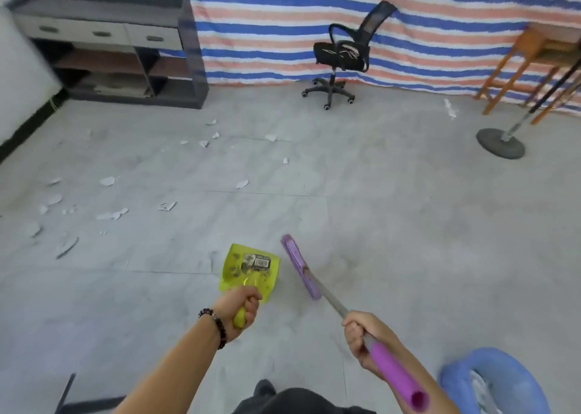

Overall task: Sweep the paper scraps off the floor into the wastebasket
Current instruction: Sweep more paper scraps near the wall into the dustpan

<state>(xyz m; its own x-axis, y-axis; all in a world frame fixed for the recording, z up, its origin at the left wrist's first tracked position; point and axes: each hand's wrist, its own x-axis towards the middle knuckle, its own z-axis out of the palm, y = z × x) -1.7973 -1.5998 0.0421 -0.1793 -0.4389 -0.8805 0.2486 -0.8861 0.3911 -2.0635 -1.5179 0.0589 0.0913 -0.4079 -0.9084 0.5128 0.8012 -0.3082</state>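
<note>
Paper scraps [108, 181] lie scattered across the left of the frame on the grey floor [393, 209]. At lower centre, the left hand [240, 308] clenches a yellow-green dustpan [248, 270] by its handle; the right hand [364, 338] grasps the purple broom [300, 266]. A blue wastebasket [496, 379] sits lower right.

Only one view here: a wide-angle cam worn on the head, pointing forward and down at the floor [393, 212]. The office chair [341, 55] sits far off, top middle, against the striped tarp [283, 11]. Closest to the lens, well this side of the chair, are the left hand [242, 306] gripping a dustpan [231, 267] and the right hand [364, 335] gripping a broom [300, 266].
</note>
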